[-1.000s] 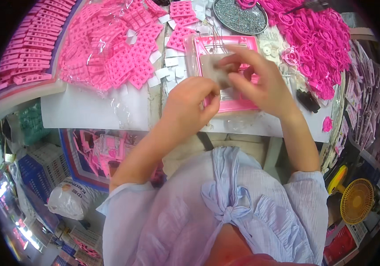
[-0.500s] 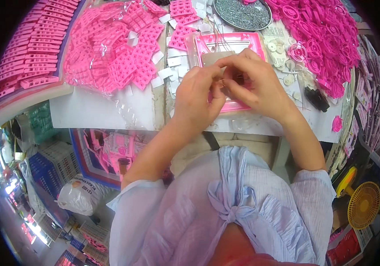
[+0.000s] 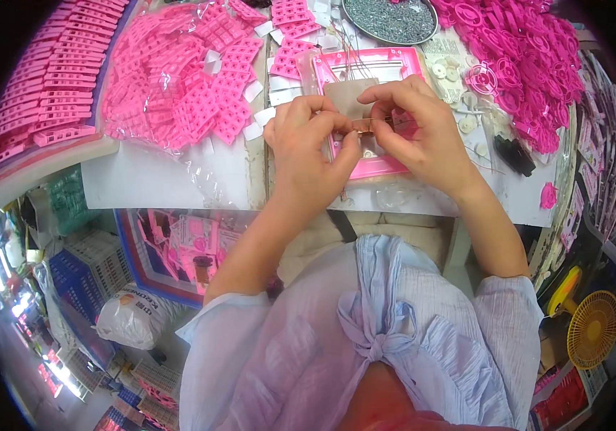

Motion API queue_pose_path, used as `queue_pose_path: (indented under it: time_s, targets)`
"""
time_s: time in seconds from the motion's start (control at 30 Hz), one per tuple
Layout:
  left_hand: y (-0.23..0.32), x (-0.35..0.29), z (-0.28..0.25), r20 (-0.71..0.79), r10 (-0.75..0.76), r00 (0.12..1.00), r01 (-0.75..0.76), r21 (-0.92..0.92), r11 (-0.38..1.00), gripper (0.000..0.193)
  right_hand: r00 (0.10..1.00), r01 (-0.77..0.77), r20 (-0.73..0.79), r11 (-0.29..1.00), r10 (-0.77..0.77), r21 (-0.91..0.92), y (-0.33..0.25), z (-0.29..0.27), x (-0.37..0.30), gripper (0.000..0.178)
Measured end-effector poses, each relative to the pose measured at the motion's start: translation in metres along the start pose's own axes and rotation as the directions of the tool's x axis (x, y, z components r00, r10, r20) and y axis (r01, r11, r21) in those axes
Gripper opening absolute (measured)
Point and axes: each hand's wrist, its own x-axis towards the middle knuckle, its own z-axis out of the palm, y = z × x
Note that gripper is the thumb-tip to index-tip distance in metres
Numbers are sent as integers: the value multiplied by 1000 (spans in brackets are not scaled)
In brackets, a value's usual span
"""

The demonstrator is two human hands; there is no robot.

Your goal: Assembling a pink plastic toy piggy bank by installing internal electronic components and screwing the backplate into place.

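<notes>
My left hand and my right hand meet above a pink plastic frame on the table. Between their fingertips runs a thin copper-coloured wire, pinched by thumb and forefinger on either side. Something small and dark sits by the right fingertips, partly hidden by them. Behind the fingers, a flat grey-beige plate lies over the frame. Several thin dark wires rise from the frame's far side.
Pink grid-like parts lie heaped in clear plastic at left. A round tray of small metal pieces stands at the back. Magenta ring-shaped parts pile up at right, near black pieces. A yellow fan stands lower right.
My hands have drawn slightly apart and my fingers have opened out, so the wire between them shows better. My left hand has shifted a little left.
</notes>
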Motion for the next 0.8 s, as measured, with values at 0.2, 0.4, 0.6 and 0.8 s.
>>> queue_pose_path:
  time_s: [0.2, 0.4, 0.6, 0.8]
  targets:
    - [-2, -3, 1, 35, -55, 998, 58, -82, 995, 10, 998, -66, -10, 997, 66, 36, 1, 2, -1, 24]
    - [-5, -5, 1, 100, -104, 990, 128, -270, 954, 10, 1000, -8, -17, 1000, 7, -4, 8, 7, -2, 17]
    - [6, -3, -7, 27, -5, 1000, 3, 50, 999, 10, 985, 158, 92, 978, -147, -134, 9, 1, 0, 9]
    - [0, -6, -3, 88, -137, 987, 160, -357, 920, 11, 993, -109, 52, 992, 106, 69, 8, 2, -5, 7]
